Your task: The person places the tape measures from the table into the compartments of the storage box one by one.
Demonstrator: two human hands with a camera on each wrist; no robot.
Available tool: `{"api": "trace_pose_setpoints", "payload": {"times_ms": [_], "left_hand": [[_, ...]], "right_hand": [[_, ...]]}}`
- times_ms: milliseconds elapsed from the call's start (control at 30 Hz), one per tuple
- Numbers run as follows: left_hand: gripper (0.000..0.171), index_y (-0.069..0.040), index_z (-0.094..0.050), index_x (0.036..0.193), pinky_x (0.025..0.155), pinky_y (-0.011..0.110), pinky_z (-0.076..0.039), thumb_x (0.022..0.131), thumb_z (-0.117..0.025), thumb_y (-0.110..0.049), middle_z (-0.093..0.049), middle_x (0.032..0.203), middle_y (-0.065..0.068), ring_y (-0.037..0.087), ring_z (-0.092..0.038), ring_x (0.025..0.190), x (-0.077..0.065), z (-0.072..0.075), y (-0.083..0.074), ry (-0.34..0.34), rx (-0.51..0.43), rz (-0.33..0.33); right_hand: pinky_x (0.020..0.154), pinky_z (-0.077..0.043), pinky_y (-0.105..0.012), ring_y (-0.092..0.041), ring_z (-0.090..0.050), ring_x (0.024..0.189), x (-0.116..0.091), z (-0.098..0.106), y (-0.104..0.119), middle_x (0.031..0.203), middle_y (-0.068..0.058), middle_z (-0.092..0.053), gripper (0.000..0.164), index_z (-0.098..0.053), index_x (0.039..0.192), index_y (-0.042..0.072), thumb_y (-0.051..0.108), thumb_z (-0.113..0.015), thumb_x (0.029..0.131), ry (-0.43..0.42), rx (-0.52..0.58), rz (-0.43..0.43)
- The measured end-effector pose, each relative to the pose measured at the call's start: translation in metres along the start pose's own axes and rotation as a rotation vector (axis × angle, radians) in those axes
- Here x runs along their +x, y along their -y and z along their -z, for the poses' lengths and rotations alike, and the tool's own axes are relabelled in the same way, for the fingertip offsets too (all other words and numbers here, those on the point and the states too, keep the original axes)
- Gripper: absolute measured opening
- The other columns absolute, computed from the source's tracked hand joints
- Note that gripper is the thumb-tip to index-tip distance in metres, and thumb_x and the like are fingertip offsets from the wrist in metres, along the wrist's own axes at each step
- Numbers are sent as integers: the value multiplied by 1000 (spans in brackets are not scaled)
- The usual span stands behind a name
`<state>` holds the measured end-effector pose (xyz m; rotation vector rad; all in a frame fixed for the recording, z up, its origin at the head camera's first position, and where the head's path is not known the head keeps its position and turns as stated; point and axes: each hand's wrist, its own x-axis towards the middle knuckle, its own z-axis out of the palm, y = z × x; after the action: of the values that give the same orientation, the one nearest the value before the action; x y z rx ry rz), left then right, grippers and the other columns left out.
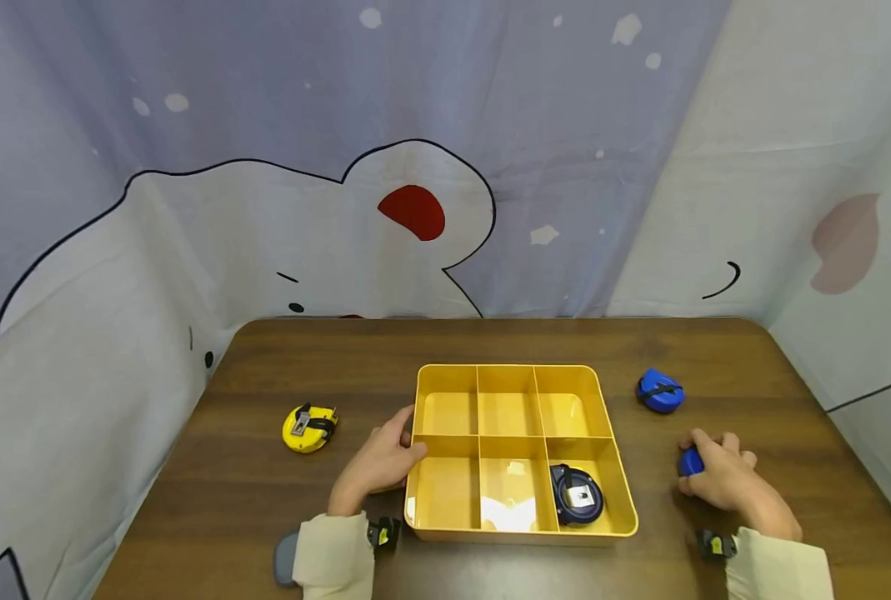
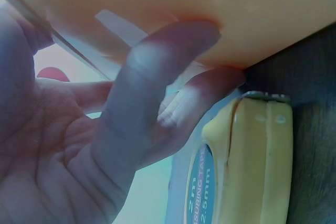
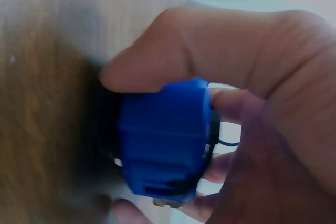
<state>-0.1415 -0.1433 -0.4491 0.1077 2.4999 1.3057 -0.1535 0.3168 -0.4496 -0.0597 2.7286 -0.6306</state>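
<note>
At the left, a yellow tape measure [image 1: 306, 429] lies flat on the table with its metal clip up and its mouth toward the right. A grey object [image 1: 285, 560] is partly covered by the left sleeve [image 1: 334, 554]. Under the left wrist the head view gives only a sliver of a second yellow case [image 2: 262, 161]; the left wrist view shows its narrow side and printed label, cut off by the lower edge. The left hand [image 1: 379, 462] grips the left wall of a yellow box [image 1: 520, 537], thumb over the rim, fingers against the outside. The box's long axis runs left to right, and in its near right compartment a dark blue tape measure [image 1: 580, 496] lies with its pale label up. Beyond the box, to its right, a blue tape measure [image 1: 660, 392] rests with a black strap across it and a corner pointing away. Nearer, the right hand [image 1: 726, 475] holds another blue case [image 3: 163, 137] between thumb and fingers, which hide most of it from above; its long axis runs up and down the right wrist view, narrow side facing that camera. Blur there makes it hard to say whether it touches the wood. The brown wood-grain table [image 1: 355, 350] has rounded far corners, and a printed cloth [image 1: 550, 100] hangs behind it.
</note>
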Motion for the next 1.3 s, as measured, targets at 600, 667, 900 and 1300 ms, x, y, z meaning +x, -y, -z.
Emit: {"api": "trace_pose_setpoints", "payload": {"times_ms": [600,667,900,1300], "left_hand": [[65,-6,-28,143,52,31,-50,85,-55,-18,-59,85,10,16,-60,59,0,1,0,7,-66,3],[66,-7,-28,143,52,31,-50,84,-55,-18,-59,86,9,16,-60,59,-1,1,1,12,-65,6],[66,-7,-27,143,53,32,-50,84,-56,-18,-59,86,10,16,-60,61,-1,-1,1,19,-72,12],[65,-10,-28,143,56,30,-51,84,-54,-19,-59,88,9,16,-62,64,0,-1,2,19,-72,25]], "right_hand": [[65,-34,-50,-52,-29,85,2,-4,-3,107,-35,-28,52,-47,109,4,23,-72,69,-39,20,-1],[65,-34,-50,-52,-30,84,2,-3,-3,107,-35,-30,52,-47,109,4,23,-73,68,-37,20,4],[64,-36,-49,-51,-33,86,-4,0,1,108,-35,-33,53,-49,111,4,23,-72,68,-47,12,21],[65,-41,-52,-47,-33,94,-30,15,53,115,-30,-36,53,-50,117,7,18,-71,69,-127,-12,165]]}}
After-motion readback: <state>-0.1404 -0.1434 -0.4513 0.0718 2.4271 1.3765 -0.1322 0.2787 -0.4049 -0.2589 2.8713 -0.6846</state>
